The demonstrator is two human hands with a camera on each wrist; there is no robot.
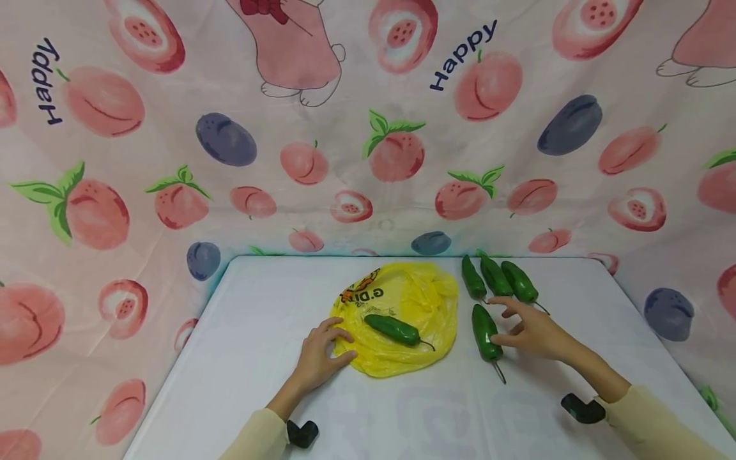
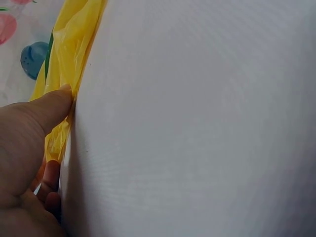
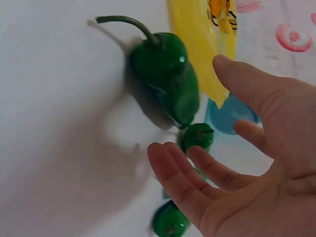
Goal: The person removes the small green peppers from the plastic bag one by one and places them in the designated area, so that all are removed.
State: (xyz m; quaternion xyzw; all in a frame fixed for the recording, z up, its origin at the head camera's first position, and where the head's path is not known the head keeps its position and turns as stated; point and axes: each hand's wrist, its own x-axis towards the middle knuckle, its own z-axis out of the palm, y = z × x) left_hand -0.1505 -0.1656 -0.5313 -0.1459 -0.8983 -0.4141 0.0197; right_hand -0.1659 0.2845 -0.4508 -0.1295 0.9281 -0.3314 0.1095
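A crumpled yellow plastic bag (image 1: 425,306) lies on the white table, and one green pepper (image 1: 393,329) is on top of it. At the bag's left edge rests my left hand (image 1: 318,352), thumb and fingers spread apart and touching the plastic. In the left wrist view the thumb (image 2: 54,106) is against the bag (image 2: 74,39). My right hand (image 1: 531,329) hovers beside a single pepper (image 1: 485,332) right of the bag, its fingers parted. The right wrist view shows a gap between that hand (image 3: 256,148) and the pepper (image 3: 165,74).
Behind the right hand, a row of three more green peppers (image 1: 496,275) lies near the back edge of the white table (image 1: 259,306). A fruit-printed cloth (image 1: 345,128) hangs behind and along the sides.
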